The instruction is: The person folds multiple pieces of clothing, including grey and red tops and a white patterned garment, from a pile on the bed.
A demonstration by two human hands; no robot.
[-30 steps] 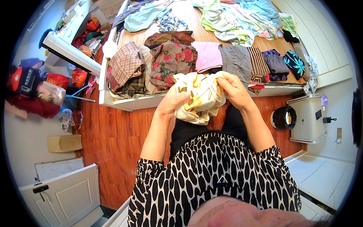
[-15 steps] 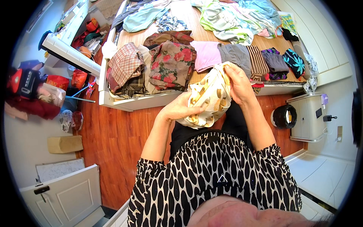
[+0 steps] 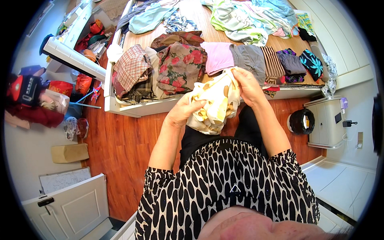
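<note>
A cream garment (image 3: pixel 212 108) with yellow and brown patches hangs bunched between my hands, above my lap and just short of the bed's near edge. My left hand (image 3: pixel 183 110) grips its left side, thumb lying over the cloth. At the upper right, my right hand (image 3: pixel 249 86) pinches the garment's edge. What kind of garment it is I cannot tell. Beyond it on the bed lie a folded pink cloth (image 3: pixel 218 57), grey folded clothing (image 3: pixel 249 60) and a brown floral garment (image 3: pixel 181 69).
Along the bed's near edge sit a plaid folded garment (image 3: pixel 133 66), striped clothing (image 3: pixel 273 63) and a black palm-print piece (image 3: pixel 311 65). Loose clothes (image 3: pixel 236 22) spread farther back. A black-lined bin (image 3: pixel 301 122) stands right, beside a white cabinet (image 3: pixel 327 124). An open white door (image 3: pixel 72 204) is lower left.
Both hands have shifted slightly left with the cream garment. Its cloth has changed folds, and my left hand sits a bit higher.
</note>
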